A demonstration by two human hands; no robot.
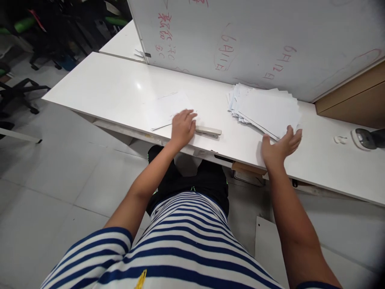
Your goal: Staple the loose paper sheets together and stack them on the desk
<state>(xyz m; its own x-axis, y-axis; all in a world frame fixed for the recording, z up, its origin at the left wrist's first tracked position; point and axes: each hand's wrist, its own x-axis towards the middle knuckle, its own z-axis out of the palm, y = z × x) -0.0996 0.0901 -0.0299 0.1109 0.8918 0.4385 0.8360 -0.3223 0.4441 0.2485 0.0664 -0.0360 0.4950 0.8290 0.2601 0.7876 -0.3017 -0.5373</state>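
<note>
My left hand [183,127] rests at the lower right edge of a few white sheets [168,105], its fingers stretched out and loosely apart. A pale stapler [208,131] lies just right of that hand, along the front of the desk. My right hand [280,147] is at the near right corner of a thick, uneven stack of white paper [267,108]. Its thumb and fingers are spread, and no sheet is visibly gripped. Whether its fingertips press on the stack is hard to tell because of blur.
The narrow white desk [105,86] runs along a whiteboard [255,44] with red writing. To the right are a brown cardboard box [355,92], a small white object [340,139] and a dark-and-white device [365,138]. An office chair [22,90] stands at the left.
</note>
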